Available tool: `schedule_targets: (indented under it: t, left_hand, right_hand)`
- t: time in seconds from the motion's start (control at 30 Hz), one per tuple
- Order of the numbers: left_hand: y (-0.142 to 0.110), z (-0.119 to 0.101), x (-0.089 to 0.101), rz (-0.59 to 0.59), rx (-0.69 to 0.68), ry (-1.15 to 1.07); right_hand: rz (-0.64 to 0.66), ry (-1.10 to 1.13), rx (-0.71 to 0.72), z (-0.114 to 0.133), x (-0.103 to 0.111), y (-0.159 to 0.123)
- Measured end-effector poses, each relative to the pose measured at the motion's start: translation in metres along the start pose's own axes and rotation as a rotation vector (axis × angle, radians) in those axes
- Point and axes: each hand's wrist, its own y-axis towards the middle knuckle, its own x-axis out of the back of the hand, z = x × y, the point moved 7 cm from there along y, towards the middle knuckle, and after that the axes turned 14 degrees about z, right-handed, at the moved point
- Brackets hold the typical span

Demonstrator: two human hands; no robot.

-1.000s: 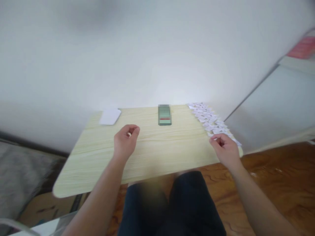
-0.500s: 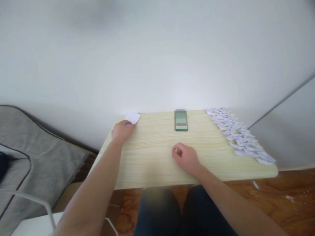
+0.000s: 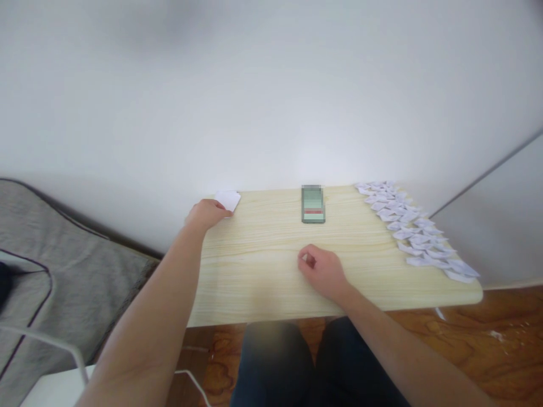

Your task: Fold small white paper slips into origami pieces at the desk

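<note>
At the far left corner of the table, my left hand (image 3: 210,213) has its thumb and fingers closed on the near left edge of a small stack of white paper sheets (image 3: 229,198). How many sheets lie between the fingers cannot be made out. My right hand (image 3: 321,269) rests on the table's middle, fingers curled in a loose ring against the thumb, and nothing shows inside it. Beyond that hand lies a phone (image 3: 313,204) with a blurred screen. Folded white paper pieces (image 3: 401,213), several of them overlapping, run down the table's right side.
The pale wooden table (image 3: 254,243) stands against a white wall (image 3: 271,102). Grey fabric (image 3: 85,282) covers something at the left. Below it is a white bent tube (image 3: 55,342). My knees are under the table's front edge, and paper scraps lie on the wooden floor (image 3: 475,350).
My left hand has shifted slightly left and away from me at the paper stack, and its wrist has turned. The stack's edges look straighter. My right hand stays in place.
</note>
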Motion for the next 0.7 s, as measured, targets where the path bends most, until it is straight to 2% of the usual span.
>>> schedule_targets:
  t: [0.2,0.33,0.47,0.7]
  left_hand:
    - [0.014,-0.007,0.006,0.099,-0.039,0.083]
    - [0.019,-0.010,0.009,0.117,-0.032,0.133]
    - [0.015,-0.012,0.010,0.082,-0.005,0.159]
    - [-0.013,-0.019,0.003,-0.054,0.007,0.191]
  right_hand:
    - [0.008,0.014,-0.007,-0.003,0.001,0.000]
    - [0.006,0.023,-0.012,-0.004,0.001,0.000]
    - [0.005,0.026,-0.013,-0.004,0.001,0.000]
    - [-0.001,0.020,-0.014,-0.002,0.002,0.001]
